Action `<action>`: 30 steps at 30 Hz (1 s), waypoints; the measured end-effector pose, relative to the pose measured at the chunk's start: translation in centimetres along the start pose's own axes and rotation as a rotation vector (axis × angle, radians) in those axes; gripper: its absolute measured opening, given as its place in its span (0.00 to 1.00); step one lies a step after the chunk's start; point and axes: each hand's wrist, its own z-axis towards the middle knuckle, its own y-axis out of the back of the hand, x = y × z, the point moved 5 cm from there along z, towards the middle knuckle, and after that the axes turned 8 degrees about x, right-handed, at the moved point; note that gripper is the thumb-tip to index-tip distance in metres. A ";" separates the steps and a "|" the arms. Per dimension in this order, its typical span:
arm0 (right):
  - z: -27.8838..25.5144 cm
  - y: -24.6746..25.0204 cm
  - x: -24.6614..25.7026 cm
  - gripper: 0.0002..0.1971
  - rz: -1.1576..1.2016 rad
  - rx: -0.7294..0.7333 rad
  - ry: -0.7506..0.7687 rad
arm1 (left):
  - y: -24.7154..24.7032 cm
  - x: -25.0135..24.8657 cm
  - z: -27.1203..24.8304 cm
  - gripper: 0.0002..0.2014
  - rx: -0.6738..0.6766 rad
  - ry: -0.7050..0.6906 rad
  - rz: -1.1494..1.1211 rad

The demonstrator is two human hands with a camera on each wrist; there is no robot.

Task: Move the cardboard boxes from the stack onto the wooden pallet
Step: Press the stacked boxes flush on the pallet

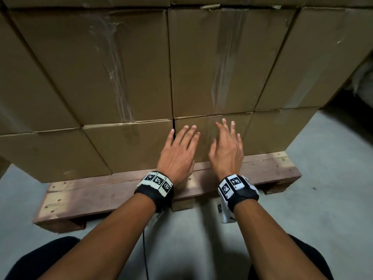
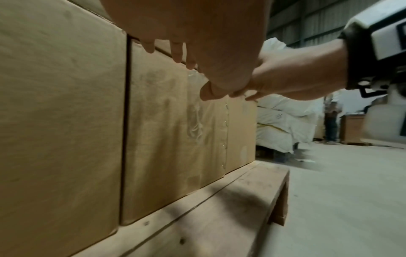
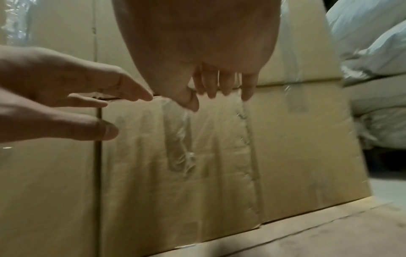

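Hands out, fingers spread and gripping nothing: left hand [image 1: 177, 152] and right hand [image 1: 226, 149] hover before the bottom box [image 1: 212, 136], which sits at the pallet's [image 1: 121, 190] front edge.

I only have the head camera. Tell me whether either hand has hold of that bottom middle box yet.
Observer: Right wrist view: the left hand has straight fingers and a spread thumb in front of the box, gripping nothing.
Operator: Now the right hand.
Observer: Left wrist view: the right hand is open too, fingers pointing at the box's top edge. I cannot tell whether they touch.
Operator: Check the floor to my right.
Observer: A person stands beyond the white sacks, well away from the pallet.
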 end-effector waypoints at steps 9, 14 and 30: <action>2.2 5.5 -7.2 0.48 -0.333 0.540 -0.364 | 3.4 -3.8 3.3 0.43 -0.054 -0.252 -0.050; 4.3 7.9 -11.0 0.48 -0.343 0.538 -0.410 | 3.4 -8.8 7.7 0.46 -0.089 -0.343 -0.003; 8.7 5.1 -20.7 0.60 -0.278 0.275 -0.065 | 1.4 -15.6 15.1 0.40 -0.074 -0.087 0.208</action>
